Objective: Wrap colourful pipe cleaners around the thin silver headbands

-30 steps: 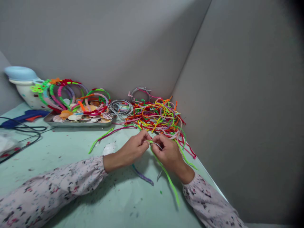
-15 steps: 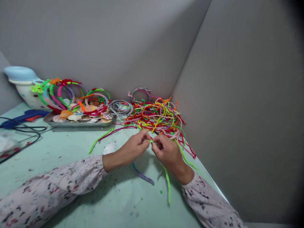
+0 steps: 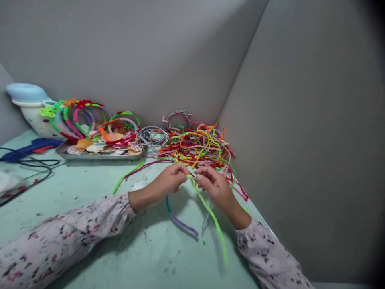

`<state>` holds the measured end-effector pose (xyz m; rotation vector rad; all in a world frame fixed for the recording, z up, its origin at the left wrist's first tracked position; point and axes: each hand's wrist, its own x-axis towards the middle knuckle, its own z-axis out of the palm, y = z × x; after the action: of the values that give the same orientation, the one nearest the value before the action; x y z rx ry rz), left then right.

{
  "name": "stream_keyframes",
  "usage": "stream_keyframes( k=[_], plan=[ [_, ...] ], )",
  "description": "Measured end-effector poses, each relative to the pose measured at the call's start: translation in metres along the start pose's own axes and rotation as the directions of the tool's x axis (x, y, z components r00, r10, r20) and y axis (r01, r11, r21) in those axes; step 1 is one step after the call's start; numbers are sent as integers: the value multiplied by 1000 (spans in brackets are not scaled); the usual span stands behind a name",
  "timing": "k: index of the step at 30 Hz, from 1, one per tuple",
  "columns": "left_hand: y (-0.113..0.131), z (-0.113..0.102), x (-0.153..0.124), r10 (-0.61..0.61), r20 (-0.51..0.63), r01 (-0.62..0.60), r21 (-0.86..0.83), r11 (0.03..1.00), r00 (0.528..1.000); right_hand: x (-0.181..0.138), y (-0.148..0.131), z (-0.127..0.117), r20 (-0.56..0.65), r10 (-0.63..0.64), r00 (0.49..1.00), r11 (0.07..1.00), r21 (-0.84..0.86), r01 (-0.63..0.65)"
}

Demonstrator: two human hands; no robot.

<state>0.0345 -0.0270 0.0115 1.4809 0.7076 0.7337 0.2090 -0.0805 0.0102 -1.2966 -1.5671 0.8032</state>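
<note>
Your left hand [image 3: 170,180] has its fingers pinched closed on the green strand [image 3: 211,214], whose free end runs from the fingertips down past the inner side of your right hand [image 3: 218,190]. Your right fingers sit just beside that pinch, thumb and forefinger nearly together; I cannot tell whether they have hold of anything. Below your left fingers a purple strand [image 3: 183,225] with a teal part curves down, and below your right ones a grey wire [image 3: 205,221] shows. Just beyond both sets of fingers lies the tangle [image 3: 198,145]; well to their left, on the surface [image 3: 144,257], is the tray [image 3: 99,158] of shells [image 3: 95,149]
</note>
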Motion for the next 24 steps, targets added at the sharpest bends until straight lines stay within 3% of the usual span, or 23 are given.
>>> stream_keyframes(
  k=[2, 6, 10, 14, 16, 19, 22, 24],
  plan=[
    [2, -1, -1, -31, 25, 33, -83, 996, 999, 4, 6, -5, 24, 108, 994, 976, 188, -111],
    [5, 0, -3, -48, 40, 52, -127, 990, 998, 8, 21, -9, 181, 153, 972, 936, 290, -201],
    [8, 3, -3, -54, 27, 56, -86, 995, 998, 4, 23, -7, 308, 160, 938, 917, 305, -256],
    [7, 4, -3, -51, 35, 54, -65, 996, 998, 2, 18, -6, 399, 138, 906, 957, 181, -226],
    [7, 4, -3, -66, 42, 69, -66, 995, 997, 3, 17, -5, 369, 136, 920, 975, 115, -190],
    [7, 4, -4, -87, 55, 91, -90, 992, 995, 5, 17, -4, 202, 63, 977, 998, 15, -68],
    [7, 4, -5, -100, 82, 110, -132, 985, 992, 7, 19, -6, 41, -109, 993, 967, -228, 115],
    [7, 5, -5, -111, 98, 124, -147, 981, 989, 9, 21, -9, 16, -233, 972, 899, -377, 222]
  ],
)
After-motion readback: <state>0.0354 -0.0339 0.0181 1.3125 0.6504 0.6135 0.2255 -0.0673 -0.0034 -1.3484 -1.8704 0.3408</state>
